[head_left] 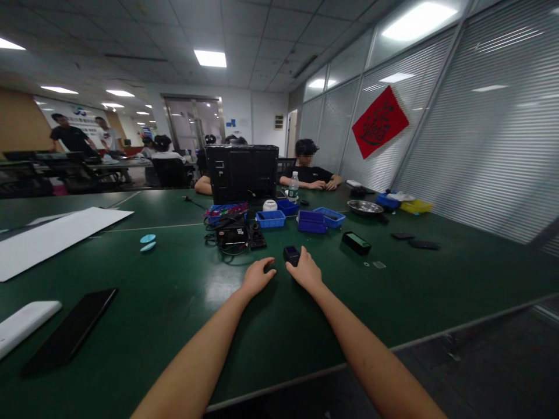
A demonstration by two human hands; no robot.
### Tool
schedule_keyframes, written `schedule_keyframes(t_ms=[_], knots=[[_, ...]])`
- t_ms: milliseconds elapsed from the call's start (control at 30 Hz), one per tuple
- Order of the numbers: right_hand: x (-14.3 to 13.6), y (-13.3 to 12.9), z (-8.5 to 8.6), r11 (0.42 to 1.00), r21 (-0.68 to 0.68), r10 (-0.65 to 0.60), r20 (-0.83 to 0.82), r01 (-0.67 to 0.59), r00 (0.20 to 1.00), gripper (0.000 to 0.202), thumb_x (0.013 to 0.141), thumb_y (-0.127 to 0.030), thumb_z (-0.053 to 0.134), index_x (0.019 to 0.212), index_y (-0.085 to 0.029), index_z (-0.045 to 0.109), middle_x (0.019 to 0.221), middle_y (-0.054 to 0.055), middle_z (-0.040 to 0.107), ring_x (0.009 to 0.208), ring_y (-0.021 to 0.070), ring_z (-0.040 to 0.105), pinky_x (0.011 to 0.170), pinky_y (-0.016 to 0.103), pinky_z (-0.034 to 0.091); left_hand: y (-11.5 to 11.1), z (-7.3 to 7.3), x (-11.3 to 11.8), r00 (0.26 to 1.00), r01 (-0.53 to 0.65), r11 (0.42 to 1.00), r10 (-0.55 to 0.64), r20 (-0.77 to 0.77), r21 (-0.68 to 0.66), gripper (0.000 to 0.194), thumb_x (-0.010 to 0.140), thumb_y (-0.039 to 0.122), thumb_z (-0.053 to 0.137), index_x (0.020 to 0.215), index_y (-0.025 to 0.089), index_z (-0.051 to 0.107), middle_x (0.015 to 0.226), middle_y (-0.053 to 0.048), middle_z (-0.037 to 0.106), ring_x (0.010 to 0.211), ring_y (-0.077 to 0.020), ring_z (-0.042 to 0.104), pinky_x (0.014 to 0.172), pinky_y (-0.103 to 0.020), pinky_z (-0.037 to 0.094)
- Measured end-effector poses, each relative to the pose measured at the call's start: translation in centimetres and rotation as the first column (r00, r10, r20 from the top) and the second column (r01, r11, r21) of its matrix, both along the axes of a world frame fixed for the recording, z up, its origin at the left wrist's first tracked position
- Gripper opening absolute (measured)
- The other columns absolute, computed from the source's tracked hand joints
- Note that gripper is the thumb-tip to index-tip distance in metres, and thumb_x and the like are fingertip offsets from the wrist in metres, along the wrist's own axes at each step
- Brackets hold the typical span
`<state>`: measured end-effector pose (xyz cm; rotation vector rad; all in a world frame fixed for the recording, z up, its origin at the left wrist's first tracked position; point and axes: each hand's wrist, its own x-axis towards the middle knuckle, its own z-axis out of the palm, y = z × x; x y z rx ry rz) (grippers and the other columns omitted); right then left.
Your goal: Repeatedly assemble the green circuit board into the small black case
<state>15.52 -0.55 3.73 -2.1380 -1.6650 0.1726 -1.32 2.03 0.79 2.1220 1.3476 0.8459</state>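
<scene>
On the green table (174,314) a small black device (291,254) with a dark screen stands in front of me. My right hand (307,270) is on its right side, thumb and fingers against it. Just left of the device my left hand (258,276) rests on the table, holding nothing, with its thumb and fingers apart. A black box with a green top (356,242) lies to the right. Beyond my left hand are a black boxed device with cables (233,235) and several blue trays, one of them (271,219) beside a white round object (269,205).
A black monitor (242,173) stands at the back, near a water bottle (293,187). Another person (312,173) sits across the table. A metal bowl (365,208) is at the right. White boards (56,235) and a black slab (72,329) lie left.
</scene>
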Motion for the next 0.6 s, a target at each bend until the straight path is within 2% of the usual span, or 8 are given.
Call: schedule_keyframes(t_ms=[100, 300, 400, 500, 600], knots=[[-0.4, -0.2, -0.1, 1.000, -0.003, 0.000, 0.019, 0.000, 1.000, 0.078, 0.072, -0.052, 0.048, 0.130, -0.006, 0.026, 0.117, 0.019, 0.046, 0.106, 0.0293, 0.047, 0.078, 0.036, 0.041, -0.1, 0.1, 0.0, 0.999, -0.008, 1.000, 0.009, -0.038, 0.026, 0.040, 0.074, 0.028, 0.055, 0.113, 0.023, 0.055, 0.110, -0.001, 0.061, 0.103, -0.0169, 0.054, 0.092, -0.028, 0.038], [-0.7, -0.2, -0.2, 1.000, -0.012, -0.022, 0.065, 0.023, 0.998, 0.053, 0.073, -0.044, 0.048, 0.113, -0.008, 0.044, 0.108, 0.018, 0.049, 0.097, 0.0270, 0.052, 0.074, 0.033, 0.041, 0.2, -0.4, -0.2, 1.000, -0.006, 0.999, 0.007, -0.011, 0.044, 0.037, 0.074, 0.027, 0.054, 0.111, 0.022, 0.055, 0.110, -0.001, 0.062, 0.101, -0.0164, 0.055, 0.091, -0.027, 0.040], [-0.8, -0.2, -0.3, 1.000, -0.014, -0.008, 0.053, 0.009, 0.999, 0.051, 0.074, -0.045, 0.048, 0.110, -0.010, 0.046, 0.107, 0.017, 0.049, 0.097, 0.0268, 0.052, 0.073, 0.033, 0.041, 0.3, -0.7, -0.2, 0.999, -0.002, 0.999, 0.000, 0.040, 0.042, 0.036, 0.074, 0.027, 0.054, 0.110, 0.022, 0.056, 0.108, -0.002, 0.062, 0.100, -0.0167, 0.056, 0.090, -0.028, 0.041], [-1.0, -0.1, -0.6, 0.999, 0.006, 0.033, -0.014, -0.033, 0.999, 0.056, 0.074, -0.051, 0.047, 0.114, -0.012, 0.046, 0.108, 0.016, 0.050, 0.096, 0.0265, 0.053, 0.075, 0.034, 0.041, 0.5, -0.7, -0.2, 0.991, -0.015, 1.000, 0.013, 0.133, 0.014, 0.035, 0.078, 0.030, 0.050, 0.111, 0.021, 0.055, 0.105, -0.003, 0.063, 0.098, -0.0163, 0.057, 0.089, -0.029, 0.041], [-1.1, 0.5, -1.4, 0.984, 0.083, 0.169, -0.175, -0.156, 0.970, 0.052, 0.082, -0.052, 0.034, 0.116, -0.015, 0.048, 0.109, 0.014, 0.053, 0.096, 0.0233, 0.054, 0.078, 0.033, 0.040, 0.6, -0.7, -0.2, 0.961, -0.090, 0.996, 0.088, 0.262, -0.005, 0.037, 0.082, 0.036, 0.042, 0.114, 0.020, 0.051, 0.108, -0.005, 0.062, 0.098, -0.0162, 0.057, 0.089, -0.030, 0.042]])
